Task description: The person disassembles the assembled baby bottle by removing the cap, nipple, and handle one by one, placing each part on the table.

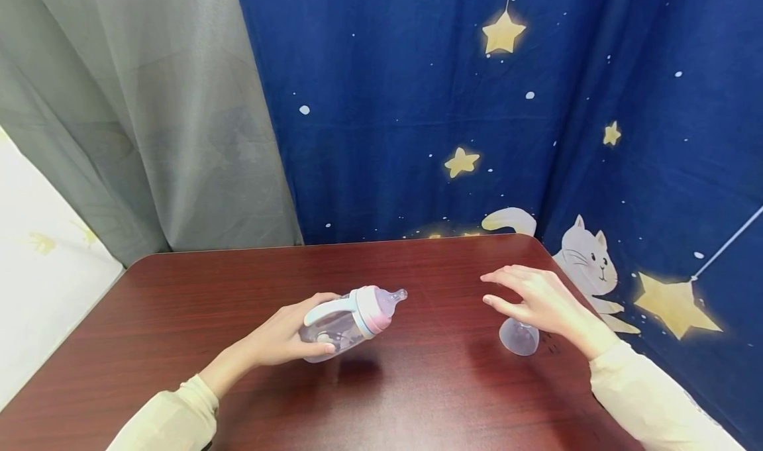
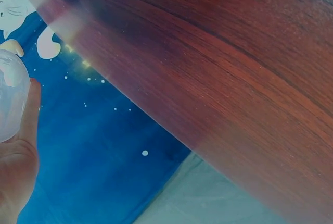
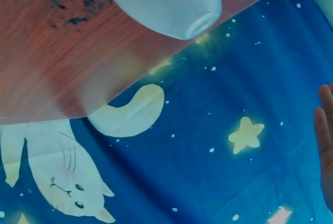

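My left hand [image 1: 280, 337] grips a clear baby bottle [image 1: 341, 330] around its body, thumb along the near side. The bottle is tilted above the table, its clear nipple pointing right; it has a pink collar and a pale blue handle. In the left wrist view only the bottle's clear base end [image 2: 13, 96] and part of the hand [image 2: 20, 169] show at the left edge. My right hand [image 1: 536, 299], fingers extended, hovers over a clear dome-shaped bottle cap [image 1: 518, 338] on the table. The right wrist view shows the cap [image 3: 166, 5] apart from the fingers [image 3: 323, 130].
The dark red wooden table [image 1: 429, 398] has rounded far corners. Small dark marks [image 3: 75, 5] lie on it beside the cap. Behind stand a grey curtain [image 1: 179, 120] and a blue curtain [image 1: 387, 120] printed with stars and a white cat.
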`<action>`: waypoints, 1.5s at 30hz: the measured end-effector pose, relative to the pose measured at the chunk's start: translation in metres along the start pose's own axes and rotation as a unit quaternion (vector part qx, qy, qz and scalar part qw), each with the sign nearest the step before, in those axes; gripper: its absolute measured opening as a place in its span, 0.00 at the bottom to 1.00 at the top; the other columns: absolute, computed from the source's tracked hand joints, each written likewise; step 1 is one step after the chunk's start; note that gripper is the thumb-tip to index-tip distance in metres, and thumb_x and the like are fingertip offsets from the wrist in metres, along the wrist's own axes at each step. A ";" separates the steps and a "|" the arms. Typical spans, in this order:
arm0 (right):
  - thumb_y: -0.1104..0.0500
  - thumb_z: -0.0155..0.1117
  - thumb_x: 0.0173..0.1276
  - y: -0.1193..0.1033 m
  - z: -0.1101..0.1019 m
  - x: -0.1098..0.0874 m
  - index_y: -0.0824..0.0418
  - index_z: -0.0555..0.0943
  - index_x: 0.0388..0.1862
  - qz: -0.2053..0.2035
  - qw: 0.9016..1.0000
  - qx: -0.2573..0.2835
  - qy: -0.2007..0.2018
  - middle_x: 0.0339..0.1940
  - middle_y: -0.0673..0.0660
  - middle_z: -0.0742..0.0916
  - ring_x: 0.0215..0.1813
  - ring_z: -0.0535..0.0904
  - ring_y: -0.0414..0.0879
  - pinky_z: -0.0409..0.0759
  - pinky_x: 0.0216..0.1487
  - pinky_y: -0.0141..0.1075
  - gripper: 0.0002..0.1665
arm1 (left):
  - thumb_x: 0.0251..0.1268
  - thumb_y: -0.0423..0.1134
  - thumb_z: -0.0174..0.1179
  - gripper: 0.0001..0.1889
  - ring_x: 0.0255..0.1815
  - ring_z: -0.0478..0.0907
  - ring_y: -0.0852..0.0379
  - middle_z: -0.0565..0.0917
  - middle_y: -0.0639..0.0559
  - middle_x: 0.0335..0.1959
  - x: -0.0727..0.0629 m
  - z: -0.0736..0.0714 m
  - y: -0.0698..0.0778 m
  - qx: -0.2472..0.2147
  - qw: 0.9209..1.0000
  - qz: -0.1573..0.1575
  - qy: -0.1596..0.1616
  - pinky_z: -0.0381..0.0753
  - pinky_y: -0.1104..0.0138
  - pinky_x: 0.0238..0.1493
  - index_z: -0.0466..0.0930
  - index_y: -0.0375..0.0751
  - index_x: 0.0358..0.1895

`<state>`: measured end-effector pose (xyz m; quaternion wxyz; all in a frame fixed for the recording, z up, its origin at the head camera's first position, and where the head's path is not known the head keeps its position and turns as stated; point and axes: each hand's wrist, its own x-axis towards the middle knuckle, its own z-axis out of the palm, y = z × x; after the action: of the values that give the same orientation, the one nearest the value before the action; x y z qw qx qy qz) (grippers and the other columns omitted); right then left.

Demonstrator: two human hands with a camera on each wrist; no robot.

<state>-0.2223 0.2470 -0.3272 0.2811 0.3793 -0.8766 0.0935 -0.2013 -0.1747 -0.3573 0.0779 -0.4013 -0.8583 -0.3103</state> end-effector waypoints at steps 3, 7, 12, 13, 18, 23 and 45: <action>0.48 0.66 0.51 -0.002 0.000 0.004 0.54 0.80 0.43 -0.004 1.000 0.006 0.005 0.39 0.47 0.82 0.44 0.77 0.43 0.74 0.40 0.40 0.21 | 0.47 0.55 0.63 0.32 0.35 0.73 0.66 0.74 0.64 0.42 0.001 0.000 0.000 -0.001 1.000 -0.002 -0.001 0.73 0.67 0.33 0.61 0.57 0.58; 0.48 0.65 0.51 -0.004 0.000 0.009 0.53 0.80 0.43 -0.014 1.000 0.014 0.010 0.40 0.47 0.82 0.44 0.77 0.42 0.74 0.40 0.40 0.20 | 0.47 0.55 0.62 0.32 0.35 0.73 0.66 0.74 0.64 0.42 0.002 0.000 0.000 -0.002 1.000 -0.005 -0.005 0.73 0.67 0.34 0.61 0.57 0.58; 0.47 0.64 0.52 -0.008 0.000 0.015 0.53 0.80 0.43 -0.029 0.999 0.024 0.017 0.40 0.47 0.82 0.44 0.76 0.41 0.74 0.40 0.39 0.20 | 0.48 0.56 0.62 0.33 0.35 0.73 0.66 0.74 0.64 0.42 0.003 0.001 0.000 0.001 1.000 -0.004 -0.008 0.73 0.67 0.34 0.61 0.57 0.58; 0.47 0.63 0.53 -0.008 0.001 0.016 0.53 0.80 0.43 -0.032 0.999 0.026 0.018 0.40 0.47 0.82 0.44 0.76 0.41 0.74 0.40 0.38 0.20 | 0.48 0.56 0.62 0.33 0.36 0.73 0.66 0.74 0.64 0.42 0.004 0.002 0.000 0.001 1.000 -0.004 -0.008 0.73 0.67 0.34 0.61 0.57 0.58; 0.46 0.61 0.54 -0.011 0.005 0.023 0.54 0.80 0.42 -0.048 0.998 0.031 0.029 0.39 0.47 0.82 0.43 0.76 0.40 0.74 0.39 0.38 0.19 | 0.48 0.56 0.62 0.32 0.36 0.73 0.66 0.73 0.64 0.42 0.005 0.003 0.001 -0.001 1.000 -0.003 -0.011 0.73 0.67 0.34 0.61 0.57 0.58; 0.45 0.60 0.56 -0.016 0.008 0.028 0.53 0.81 0.42 -0.057 0.997 0.044 0.037 0.39 0.46 0.82 0.42 0.77 0.40 0.74 0.38 0.37 0.19 | 0.48 0.56 0.62 0.32 0.36 0.73 0.66 0.73 0.65 0.42 0.007 0.004 0.002 -0.003 1.000 -0.002 -0.014 0.72 0.67 0.34 0.61 0.57 0.58; 0.45 0.59 0.58 -0.038 0.025 0.044 0.55 0.79 0.46 -0.078 0.992 0.089 0.048 0.40 0.47 0.82 0.41 0.77 0.39 0.74 0.38 0.36 0.20 | 0.47 0.57 0.62 0.33 0.35 0.73 0.65 0.73 0.65 0.42 0.014 0.012 0.003 -0.011 1.000 -0.006 -0.024 0.72 0.68 0.34 0.61 0.58 0.58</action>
<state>-0.2296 0.1843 -0.3252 0.2948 0.4652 -0.8179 0.1667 -0.2069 -0.1570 -0.3604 0.0506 -0.4045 -0.8587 -0.3105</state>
